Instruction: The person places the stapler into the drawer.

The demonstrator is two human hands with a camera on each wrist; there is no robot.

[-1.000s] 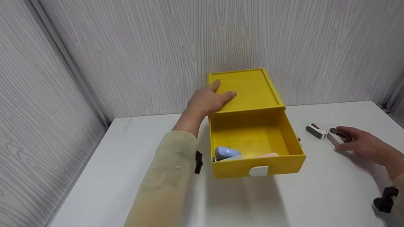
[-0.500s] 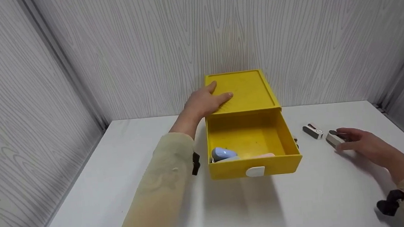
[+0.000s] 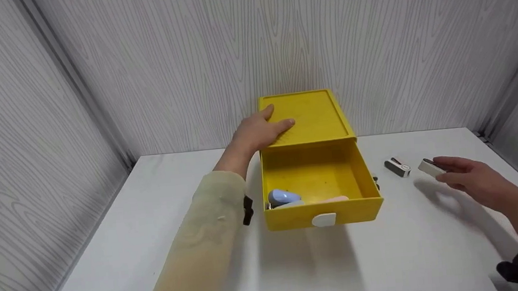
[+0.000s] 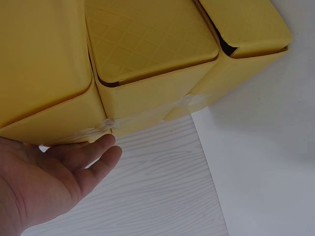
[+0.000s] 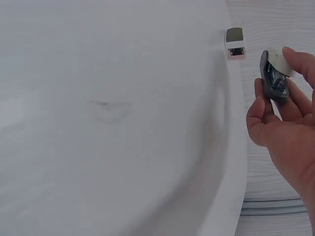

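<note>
At the right of the head view the right hand [image 3: 469,177] pinches a small white and grey stapler [image 3: 428,167] between thumb and fingers, just above the white table [image 3: 110,249], while the left hand [image 3: 258,130] lies flat with spread fingers on top of the yellow drawer box [image 3: 312,113] at the centre. One second ago this stapler was resting on the table under the fingers; now it is lifted, and a second small stapler [image 3: 397,167] lies between it and the box. The open drawer [image 3: 322,214] holds a light blue item [image 3: 281,196] and a pink item [image 3: 335,199] at its front.
</note>
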